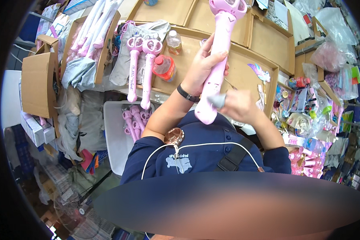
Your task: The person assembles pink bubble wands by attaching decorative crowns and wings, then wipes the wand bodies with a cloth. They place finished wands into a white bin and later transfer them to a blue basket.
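A long pink toy wand (216, 76) is held up at a slant in front of my chest, its ring-shaped head at the top and its rounded end low. My left hand (208, 64) is wrapped around its shaft. My right hand (241, 106), smeared by motion, is closed on a small grey cloth (217, 101), which touches the wand near its lower end. Two similar pink wands (141, 72) lie side by side on a grey cloth to the left. More pink wands (136, 120) rest in a white plastic bin (112, 154) at my left elbow.
Shallow cardboard trays (252, 60) cover the table, with a winged ornament (259, 73) in one. A red-capped bottle (164, 68) and a clear bottle (174, 42) stand near the wands. A box of white wands (104, 66) sits far left. Mixed small goods (308, 108) crowd the right.
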